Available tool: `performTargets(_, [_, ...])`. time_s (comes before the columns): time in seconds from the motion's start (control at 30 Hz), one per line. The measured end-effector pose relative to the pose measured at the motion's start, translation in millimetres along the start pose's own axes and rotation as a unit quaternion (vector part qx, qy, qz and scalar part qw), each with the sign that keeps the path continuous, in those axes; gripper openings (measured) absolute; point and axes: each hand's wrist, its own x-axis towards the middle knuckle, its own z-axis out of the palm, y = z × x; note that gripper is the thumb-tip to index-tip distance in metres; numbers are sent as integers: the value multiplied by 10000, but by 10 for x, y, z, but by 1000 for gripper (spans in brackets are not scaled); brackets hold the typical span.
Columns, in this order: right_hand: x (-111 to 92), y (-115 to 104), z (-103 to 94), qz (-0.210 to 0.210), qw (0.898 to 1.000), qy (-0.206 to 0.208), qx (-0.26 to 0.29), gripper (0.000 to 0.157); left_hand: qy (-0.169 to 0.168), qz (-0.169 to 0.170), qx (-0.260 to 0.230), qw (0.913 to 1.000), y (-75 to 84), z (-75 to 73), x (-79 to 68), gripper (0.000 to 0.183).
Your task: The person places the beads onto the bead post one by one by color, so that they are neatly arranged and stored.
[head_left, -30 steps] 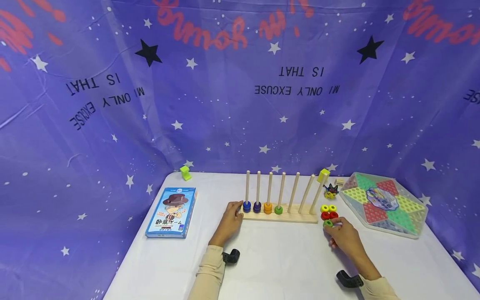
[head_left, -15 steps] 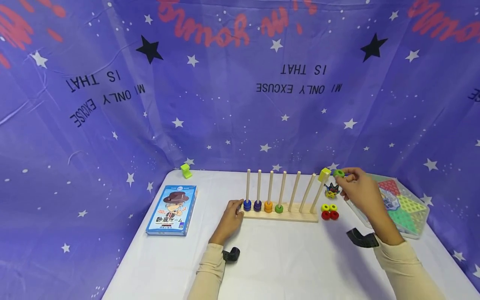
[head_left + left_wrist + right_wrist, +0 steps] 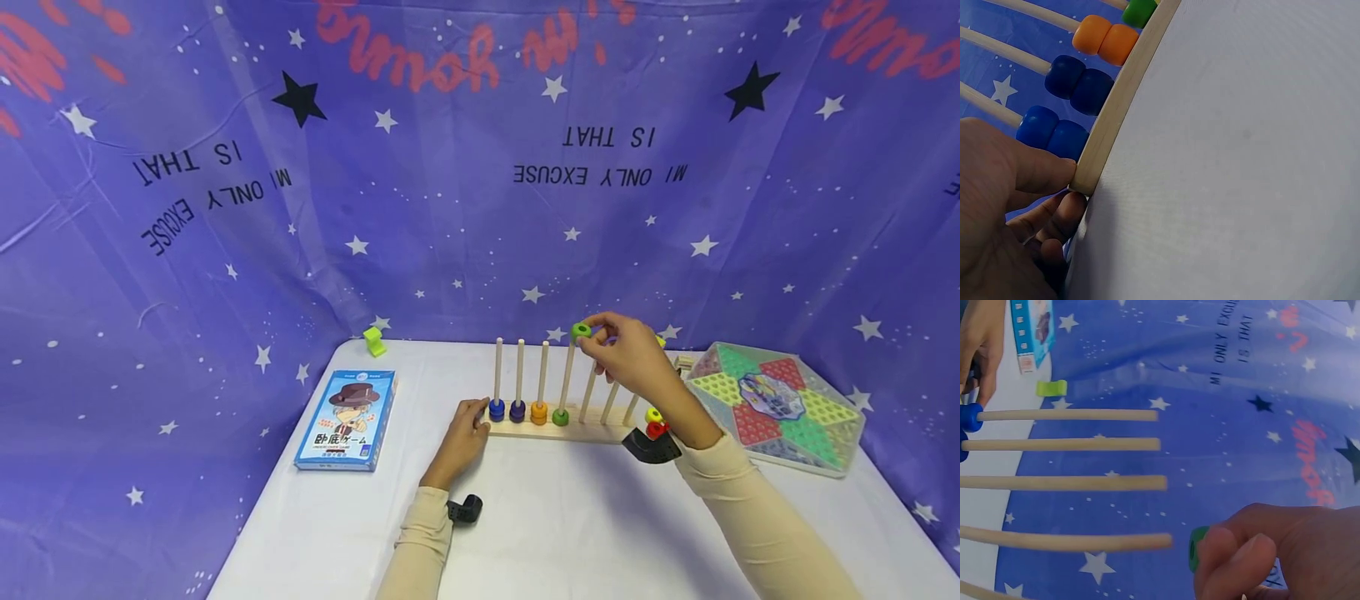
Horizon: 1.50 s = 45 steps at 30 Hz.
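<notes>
- Left hand point(image 3: 462, 437) is pinching the wooden base point(image 3: 581, 433).
- Right hand point(image 3: 630, 354) is pinching the green ring point(image 3: 581, 331) near the tip of the fourth peg point(image 3: 567, 379).
- Centring the ring carefully is probably helping.

From above, the head view faces forward and down across the desk point(image 3: 540, 521); both wrist views sit close, tilted sideways, sharing the blue rings point(image 3: 1050, 132).

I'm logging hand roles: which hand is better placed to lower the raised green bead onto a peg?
Likely the right hand: it pinches that green bead near the top of a peg; the left hand grips the rack.
</notes>
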Motion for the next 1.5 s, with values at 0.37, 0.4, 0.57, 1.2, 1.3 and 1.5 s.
performTargets(0.37, [-11,8,95,85,9998,-119,-140,33,-66,-65,136,9999,-13,30,0,46])
performTargets(0.4, [-8,13,100,81,9998,-133,-144,33,-55,-63,144,9999,-15,30,2,45])
performTargets(0.57, [0,27,123,99,9996,-223,-129,32,-54,-76,94,9999,-18,34,-11,46])
performTargets(1.2, [-352,690,-441,173,9926,1098,479,37,-16,-126,22,9999,19,-17,32,47])
performTargets(1.3, [-482,1106,-416,562,9898,1176,567,36,-2,-110,123,9999,-4,-21,42,46])
performTargets(1.5, [-727,1856,-125,1386,9847,774,725,45,-64,-135,48,9999,-16,-17,17,46])
